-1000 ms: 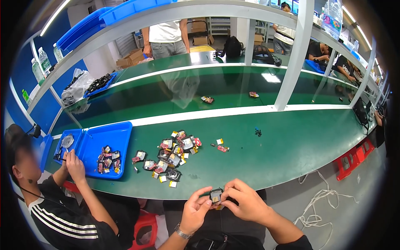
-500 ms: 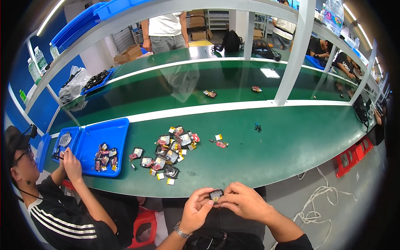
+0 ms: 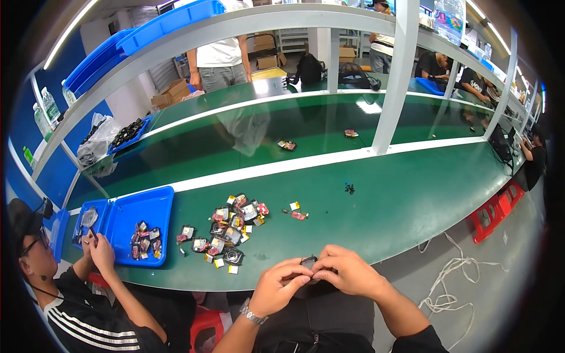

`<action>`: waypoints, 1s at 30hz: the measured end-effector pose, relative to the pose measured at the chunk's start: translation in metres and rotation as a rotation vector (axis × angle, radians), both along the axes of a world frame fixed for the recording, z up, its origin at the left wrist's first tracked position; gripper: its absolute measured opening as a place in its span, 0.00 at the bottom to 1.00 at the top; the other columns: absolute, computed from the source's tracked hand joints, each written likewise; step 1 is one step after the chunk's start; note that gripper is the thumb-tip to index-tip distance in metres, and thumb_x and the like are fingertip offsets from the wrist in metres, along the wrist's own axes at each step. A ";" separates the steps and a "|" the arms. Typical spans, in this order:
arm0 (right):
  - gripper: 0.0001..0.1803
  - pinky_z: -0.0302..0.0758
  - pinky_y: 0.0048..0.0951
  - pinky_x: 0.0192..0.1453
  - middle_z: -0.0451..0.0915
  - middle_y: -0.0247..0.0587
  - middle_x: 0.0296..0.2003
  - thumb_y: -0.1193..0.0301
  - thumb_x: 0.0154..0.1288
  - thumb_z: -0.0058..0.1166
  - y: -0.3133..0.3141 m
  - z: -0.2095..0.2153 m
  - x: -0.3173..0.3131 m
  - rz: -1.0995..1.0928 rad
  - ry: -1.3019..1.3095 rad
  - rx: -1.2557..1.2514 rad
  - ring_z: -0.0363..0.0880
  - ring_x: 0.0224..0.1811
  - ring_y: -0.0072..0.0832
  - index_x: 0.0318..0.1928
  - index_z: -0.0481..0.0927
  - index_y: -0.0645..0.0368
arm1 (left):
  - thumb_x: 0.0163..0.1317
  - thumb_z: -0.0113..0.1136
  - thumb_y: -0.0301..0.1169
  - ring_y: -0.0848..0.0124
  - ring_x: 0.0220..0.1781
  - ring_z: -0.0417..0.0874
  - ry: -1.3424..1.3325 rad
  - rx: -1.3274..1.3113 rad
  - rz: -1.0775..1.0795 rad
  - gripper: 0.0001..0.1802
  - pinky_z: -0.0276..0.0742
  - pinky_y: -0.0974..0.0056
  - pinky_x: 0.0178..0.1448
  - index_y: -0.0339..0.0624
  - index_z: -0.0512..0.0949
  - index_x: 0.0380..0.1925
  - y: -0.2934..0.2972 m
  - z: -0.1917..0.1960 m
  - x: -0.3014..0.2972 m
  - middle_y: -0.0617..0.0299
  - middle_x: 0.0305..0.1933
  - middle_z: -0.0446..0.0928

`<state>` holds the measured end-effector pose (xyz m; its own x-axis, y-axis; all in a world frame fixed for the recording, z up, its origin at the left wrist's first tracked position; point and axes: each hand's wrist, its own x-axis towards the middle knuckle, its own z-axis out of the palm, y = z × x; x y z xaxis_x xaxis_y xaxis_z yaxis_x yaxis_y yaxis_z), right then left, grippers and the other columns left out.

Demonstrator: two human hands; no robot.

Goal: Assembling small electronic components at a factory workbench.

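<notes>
My left hand [image 3: 281,289] and right hand [image 3: 348,272], fingers pinched on a small black part [image 3: 308,260], near table edge [image 3: 353,256], loose parts pile [image 3: 232,226] far left.

**One head-worn fisheye, looking down and forward over the bench**

A single view here, from the left of two cameras on the person's head, upright and unmirrored. It tilts down over the near edge of the green workbench [image 3: 412,200], close enough that the left hand [image 3: 282,288] and right hand [image 3: 347,272] sit low in the middle, forearms rising from the bottom edge. It faces across the bench towards the far aisle. The wide lens bends the white shelf frame [image 3: 235,32] into an arc near the rim. A seated co-worker [image 3: 65,294] sits at the lower left. No second view, so no overlap.
</notes>
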<state>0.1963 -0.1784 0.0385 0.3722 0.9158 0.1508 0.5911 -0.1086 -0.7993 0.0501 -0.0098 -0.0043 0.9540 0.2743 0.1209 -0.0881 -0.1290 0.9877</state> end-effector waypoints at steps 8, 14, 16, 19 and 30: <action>0.06 0.77 0.32 0.42 0.78 0.36 0.37 0.72 0.66 0.66 -0.011 -0.016 0.023 -0.104 0.123 0.102 0.78 0.37 0.32 0.43 0.88 0.57 | 0.64 0.66 0.26 0.69 0.45 0.85 0.110 0.433 -0.050 0.07 0.83 0.67 0.45 0.39 0.85 0.42 0.005 0.023 0.037 0.58 0.52 0.84; 0.06 0.78 0.33 0.44 0.79 0.35 0.38 0.68 0.66 0.66 -0.011 -0.025 0.032 -0.084 -0.006 0.123 0.79 0.39 0.32 0.40 0.88 0.54 | 0.62 0.68 0.29 0.63 0.38 0.84 -0.024 0.783 0.133 0.11 0.81 0.62 0.40 0.44 0.86 0.44 0.029 0.046 0.078 0.57 0.46 0.84; 0.06 0.78 0.33 0.44 0.79 0.35 0.38 0.68 0.66 0.66 -0.012 -0.027 0.033 -0.074 0.001 0.129 0.80 0.39 0.33 0.41 0.88 0.53 | 0.61 0.67 0.29 0.63 0.37 0.84 0.007 0.757 0.128 0.11 0.81 0.61 0.40 0.43 0.86 0.44 0.031 0.046 0.107 0.57 0.45 0.84; 0.06 0.79 0.32 0.45 0.80 0.35 0.38 0.70 0.64 0.67 -0.017 -0.032 0.034 -0.079 0.021 0.139 0.80 0.40 0.32 0.40 0.89 0.53 | 0.61 0.67 0.29 0.63 0.35 0.84 0.045 0.785 0.078 0.10 0.80 0.58 0.42 0.43 0.87 0.43 0.035 0.029 0.148 0.56 0.41 0.83; 0.07 0.77 0.35 0.47 0.80 0.33 0.38 0.66 0.66 0.65 -0.016 -0.031 0.032 -0.080 0.008 0.115 0.80 0.44 0.33 0.41 0.89 0.52 | 0.60 0.67 0.29 0.55 0.41 0.82 0.063 0.867 0.050 0.04 0.78 0.54 0.47 0.44 0.87 0.33 0.029 0.021 0.165 0.57 0.39 0.80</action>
<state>0.2283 -0.1947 0.0074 0.4450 0.8601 0.2495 0.5778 -0.0628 -0.8138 0.2151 0.0188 0.0171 0.9551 0.1518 0.2544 -0.0108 -0.8404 0.5419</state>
